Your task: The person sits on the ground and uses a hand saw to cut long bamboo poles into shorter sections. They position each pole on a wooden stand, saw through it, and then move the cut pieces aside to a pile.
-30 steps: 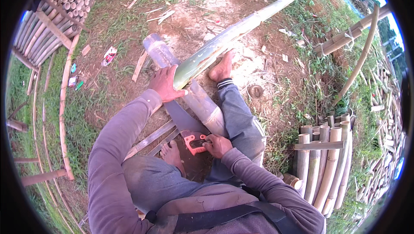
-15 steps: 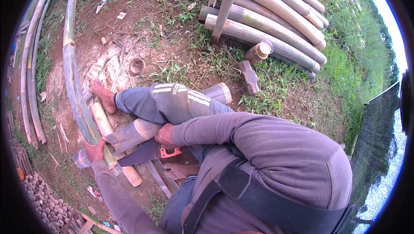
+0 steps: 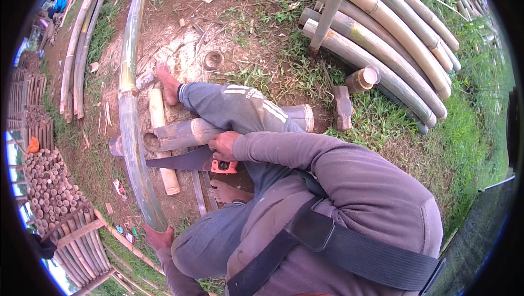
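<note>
Two hands are busy, the left hand (image 3: 159,237) curled round the near end of a long pole (image 3: 130,118), the right hand (image 3: 222,146) wrapped on a saw (image 3: 183,161), dirt (image 3: 164,15) spreading beyond.

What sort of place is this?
Likely an outdoor bamboo-working yard: a dark-bladed handsaw with an orange handle, a stack of long, round, tan-and-green bamboo poles at right, and a brown pile of round, hollow bamboo pieces at left.

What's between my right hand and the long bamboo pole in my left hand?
In the head view, the dark saw blade reaches from beside your right hand toward the long pole, with a shorter bamboo log alongside.
</note>
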### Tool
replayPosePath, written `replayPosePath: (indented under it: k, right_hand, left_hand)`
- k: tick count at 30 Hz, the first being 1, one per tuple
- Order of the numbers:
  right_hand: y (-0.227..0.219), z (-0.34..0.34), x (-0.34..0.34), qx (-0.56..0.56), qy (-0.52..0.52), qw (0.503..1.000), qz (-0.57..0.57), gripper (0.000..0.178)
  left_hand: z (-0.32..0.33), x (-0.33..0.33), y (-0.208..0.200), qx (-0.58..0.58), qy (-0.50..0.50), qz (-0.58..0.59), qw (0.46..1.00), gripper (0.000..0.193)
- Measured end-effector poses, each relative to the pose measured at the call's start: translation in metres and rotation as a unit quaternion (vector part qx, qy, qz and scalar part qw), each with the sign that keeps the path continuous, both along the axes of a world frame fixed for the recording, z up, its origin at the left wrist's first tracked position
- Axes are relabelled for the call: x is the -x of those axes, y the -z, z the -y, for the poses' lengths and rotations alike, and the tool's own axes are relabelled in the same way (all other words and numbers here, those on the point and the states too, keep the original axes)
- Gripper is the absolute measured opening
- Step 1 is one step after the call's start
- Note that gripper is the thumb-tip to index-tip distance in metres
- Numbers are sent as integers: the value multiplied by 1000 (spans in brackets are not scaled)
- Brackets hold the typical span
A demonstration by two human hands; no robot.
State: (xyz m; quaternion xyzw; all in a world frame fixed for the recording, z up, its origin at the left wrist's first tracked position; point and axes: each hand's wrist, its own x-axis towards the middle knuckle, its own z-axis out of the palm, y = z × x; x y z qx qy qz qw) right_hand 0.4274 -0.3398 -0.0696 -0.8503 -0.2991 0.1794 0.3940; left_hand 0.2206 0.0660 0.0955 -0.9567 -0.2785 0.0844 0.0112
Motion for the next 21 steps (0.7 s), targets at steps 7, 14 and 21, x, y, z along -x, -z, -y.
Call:
replayPosePath:
  k: [7, 14, 21]
  right_hand:
    - [4, 7, 0, 28, -71, 997, 6, 30]
    - [4, -27, -1, 101, -114, 988, -12, 31]
    - [22, -31, -2, 146, -142, 979, -4, 32]
  left_hand:
    - [8, 266, -2, -72, -260, -136, 953, 94]
    - [19, 472, 17, -143, -500, -131, 844, 106]
    - [-20, 242, 27, -93, -127, 233, 960, 69]
